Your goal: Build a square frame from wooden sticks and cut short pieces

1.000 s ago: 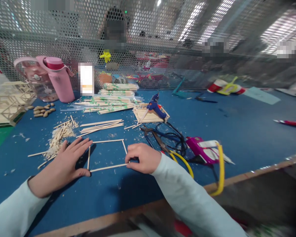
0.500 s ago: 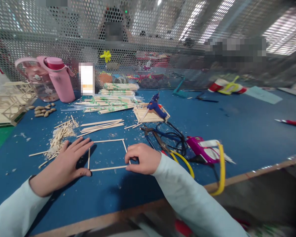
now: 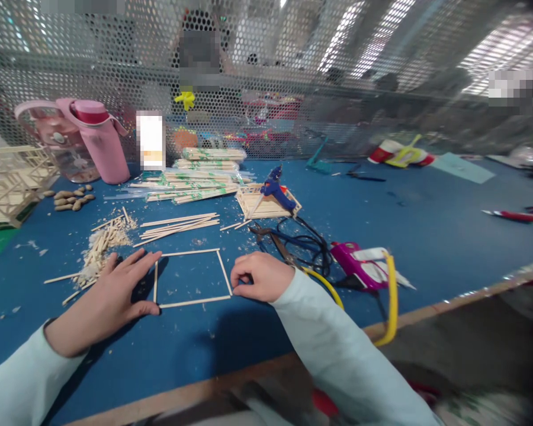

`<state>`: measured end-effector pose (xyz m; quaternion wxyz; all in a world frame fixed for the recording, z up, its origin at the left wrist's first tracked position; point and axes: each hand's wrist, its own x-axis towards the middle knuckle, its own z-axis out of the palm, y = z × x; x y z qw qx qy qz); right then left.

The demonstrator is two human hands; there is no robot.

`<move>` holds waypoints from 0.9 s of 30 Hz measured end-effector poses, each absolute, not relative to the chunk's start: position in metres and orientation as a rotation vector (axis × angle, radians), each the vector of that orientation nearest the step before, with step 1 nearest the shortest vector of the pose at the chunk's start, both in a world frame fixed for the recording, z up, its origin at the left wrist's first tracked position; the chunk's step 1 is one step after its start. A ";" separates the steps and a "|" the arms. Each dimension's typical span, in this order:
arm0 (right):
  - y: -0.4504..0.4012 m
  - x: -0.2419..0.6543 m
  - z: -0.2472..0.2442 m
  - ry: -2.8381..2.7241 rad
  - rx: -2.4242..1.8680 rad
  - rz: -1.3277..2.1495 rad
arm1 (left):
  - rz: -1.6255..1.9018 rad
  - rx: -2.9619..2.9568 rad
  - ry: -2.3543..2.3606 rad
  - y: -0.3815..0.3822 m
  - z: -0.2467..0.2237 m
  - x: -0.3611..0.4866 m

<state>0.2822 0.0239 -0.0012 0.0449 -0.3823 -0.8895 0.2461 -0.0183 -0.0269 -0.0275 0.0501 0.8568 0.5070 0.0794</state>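
Note:
Thin wooden sticks lie in a rectangular frame on the blue tabletop. My left hand is open at the frame's left side, palm down. Its fingertips are by the upper left corner and its thumb by the lower left one. By the lower right corner sits my right hand, its fingers curled in and its thumb tip close to the corner. I see nothing held in it. Behind the frame lie several loose sticks. A pile of short stick pieces is just beyond my left hand.
A blue glue gun rests on a small stick structure. Yellow-handled pliers and a purple glue gun lie right of my right hand. Packaged sticks, peanuts and a pink bottle stand or lie farther back.
My right hand has drawn slightly off the frame's right side, uncovering its right stick and lower right corner. My left hand stays at the left side. The view has shifted a little.

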 end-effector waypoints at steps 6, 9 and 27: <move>0.024 0.282 -0.003 -2.723 -1.132 0.734 | 0.247 2.625 1.556 -0.027 -0.027 -0.016; 0.024 0.282 -0.003 -2.712 -1.137 0.742 | 0.259 2.620 1.556 -0.027 -0.027 -0.016; 0.026 0.285 -0.006 -2.450 -1.119 0.690 | 0.297 2.546 1.555 -0.027 -0.024 -0.016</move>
